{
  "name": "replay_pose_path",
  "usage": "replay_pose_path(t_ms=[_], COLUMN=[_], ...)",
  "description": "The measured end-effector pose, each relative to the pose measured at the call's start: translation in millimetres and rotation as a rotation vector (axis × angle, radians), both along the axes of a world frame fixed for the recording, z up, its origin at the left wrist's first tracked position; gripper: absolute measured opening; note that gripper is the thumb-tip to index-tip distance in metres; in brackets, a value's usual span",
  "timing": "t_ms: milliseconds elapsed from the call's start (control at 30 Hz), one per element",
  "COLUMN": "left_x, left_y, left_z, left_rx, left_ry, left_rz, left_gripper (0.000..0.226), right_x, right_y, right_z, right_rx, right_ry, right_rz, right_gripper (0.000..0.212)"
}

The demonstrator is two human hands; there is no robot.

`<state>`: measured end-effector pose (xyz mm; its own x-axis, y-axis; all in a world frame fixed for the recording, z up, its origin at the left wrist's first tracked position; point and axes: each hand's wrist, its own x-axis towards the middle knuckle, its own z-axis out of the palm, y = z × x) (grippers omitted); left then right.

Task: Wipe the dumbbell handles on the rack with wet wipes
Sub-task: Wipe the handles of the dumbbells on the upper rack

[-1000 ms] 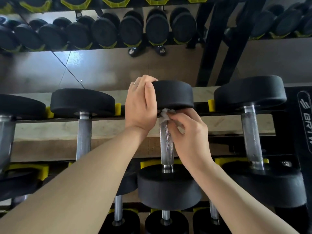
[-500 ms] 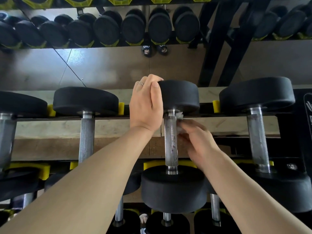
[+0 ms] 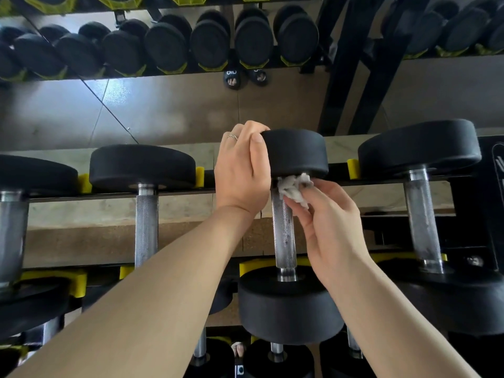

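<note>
A black dumbbell lies on the rack straight ahead, its knurled steel handle (image 3: pixel 283 233) running from the far head (image 3: pixel 297 152) to the near head (image 3: pixel 289 309). My left hand (image 3: pixel 242 170) grips the left edge of the far head, fingers curled over its top. My right hand (image 3: pixel 330 225) pinches a crumpled white wet wipe (image 3: pixel 293 190) and presses it against the top of the handle, just under the far head. The lower handle is bare and shows dark specks.
More dumbbells sit on yellow cradles to the left (image 3: pixel 146 214) and right (image 3: pixel 421 214). A black rack upright (image 3: pixel 491 203) stands at the far right. A mirror behind reflects rows of dumbbells (image 3: pixel 210 45). Lower-shelf dumbbells (image 3: pixel 276 356) lie below.
My right hand has come round from the handle's right side and brought the wipe up onto the top of the handle. My left hand stays on the far head.
</note>
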<state>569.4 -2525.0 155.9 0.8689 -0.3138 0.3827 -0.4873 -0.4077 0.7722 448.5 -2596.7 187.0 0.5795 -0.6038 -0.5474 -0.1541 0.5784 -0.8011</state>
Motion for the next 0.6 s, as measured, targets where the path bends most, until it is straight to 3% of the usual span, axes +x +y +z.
replay_pose_path(t_ms=[200, 333, 500, 600], left_x=[-0.8, -1.3, -1.4, -1.1], left_y=[-1.2, -0.9, -1.0, -1.0], left_z=[0.2, 0.8, 1.6, 1.0], left_rx=[-0.006, -0.001, -0.010, -0.012], left_ry=[0.012, 0.010, 0.017, 0.012], left_rz=[0.005, 0.005, 0.004, 0.002], left_gripper=[0.033, 0.037, 0.040, 0.041], right_x=[-4.3, 1.3, 3.0, 2.4], right_y=[6.7, 12.0, 5.8, 7.5], right_z=[-3.3, -11.1, -17.2, -19.7], right_rx=[-0.553, -0.963, -1.177, -1.252], right_ry=[0.210, 0.260, 0.300, 0.279], right_rz=[0.208, 0.226, 0.252, 0.274], right_gripper=[0.034, 0.026, 0.011, 0.013])
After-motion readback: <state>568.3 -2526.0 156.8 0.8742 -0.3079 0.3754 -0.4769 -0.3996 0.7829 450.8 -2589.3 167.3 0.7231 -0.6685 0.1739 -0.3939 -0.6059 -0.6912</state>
